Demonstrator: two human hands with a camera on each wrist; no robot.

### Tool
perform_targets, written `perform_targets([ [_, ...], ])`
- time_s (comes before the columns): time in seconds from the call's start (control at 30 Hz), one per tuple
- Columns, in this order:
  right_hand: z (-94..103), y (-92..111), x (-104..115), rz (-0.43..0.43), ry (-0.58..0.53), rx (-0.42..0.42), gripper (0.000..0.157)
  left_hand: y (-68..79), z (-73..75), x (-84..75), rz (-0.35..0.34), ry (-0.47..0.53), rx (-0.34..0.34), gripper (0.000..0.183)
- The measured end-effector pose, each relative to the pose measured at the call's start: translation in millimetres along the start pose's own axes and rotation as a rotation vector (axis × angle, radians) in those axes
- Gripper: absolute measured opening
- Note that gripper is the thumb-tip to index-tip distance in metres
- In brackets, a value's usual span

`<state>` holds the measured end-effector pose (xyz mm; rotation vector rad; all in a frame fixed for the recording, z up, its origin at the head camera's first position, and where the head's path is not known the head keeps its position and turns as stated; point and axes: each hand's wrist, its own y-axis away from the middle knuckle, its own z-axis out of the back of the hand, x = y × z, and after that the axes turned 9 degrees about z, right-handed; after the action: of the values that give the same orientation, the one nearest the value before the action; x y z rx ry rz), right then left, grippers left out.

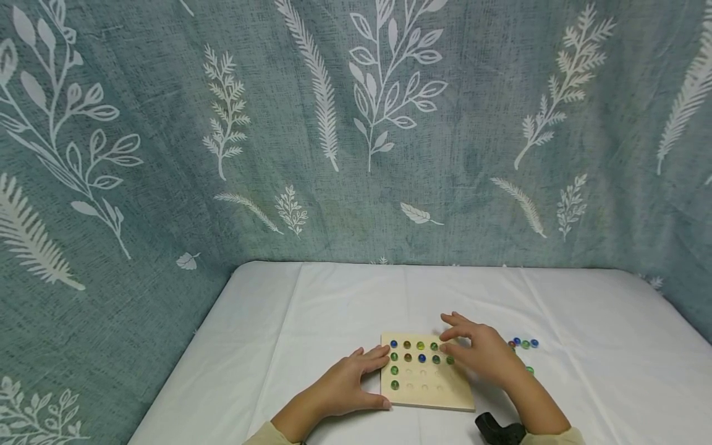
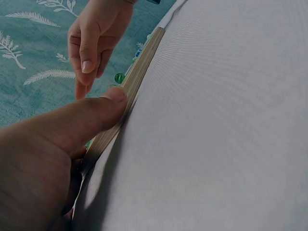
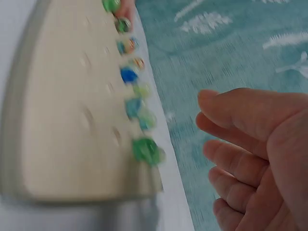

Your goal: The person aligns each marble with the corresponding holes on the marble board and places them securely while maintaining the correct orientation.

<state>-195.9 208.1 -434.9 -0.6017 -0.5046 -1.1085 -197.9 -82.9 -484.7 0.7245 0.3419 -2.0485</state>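
Observation:
A pale wooden board (image 1: pixel 428 395) with shallow round hollows lies on the white cloth. Glass marbles in green, blue, amber and yellow sit in its two far rows, and green marbles (image 1: pixel 394 370) continue down its left column. My left hand (image 1: pixel 350 380) rests against the board's left side, fingers on the far part and thumb at the near corner. In the left wrist view, its thumb (image 2: pixel 101 113) presses on the board's edge. My right hand (image 1: pixel 484 352) hovers over the board's far right corner, fingers spread; the right wrist view shows nothing between them.
Several loose marbles (image 1: pixel 525 343), blue, green and reddish, lie on the cloth right of my right hand, partly hidden by it. A black device (image 1: pixel 497 429) is at the right wrist. Patterned teal fabric (image 1: pixel 356 204) hangs behind the white surface (image 1: pixel 334 303).

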Motion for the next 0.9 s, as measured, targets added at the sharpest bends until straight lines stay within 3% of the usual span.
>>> perform_targets([
  [0.23,23.5,5.3,-26.0,-0.061,0.070,0.003,0.028,0.7,-0.6,0.2,-0.001,-0.003,-0.002,0.084],
  [0.5,51.8,15.8,-44.7,-0.158,0.147,0.080,0.034,1.2,-0.7,2.2,0.004,-0.010,-0.002,0.085],
  [0.9,51.9,17.2,-55.3,-0.206,0.158,0.141,0.012,0.5,-0.4,-0.3,0.009,-0.010,0.003,0.085],
])
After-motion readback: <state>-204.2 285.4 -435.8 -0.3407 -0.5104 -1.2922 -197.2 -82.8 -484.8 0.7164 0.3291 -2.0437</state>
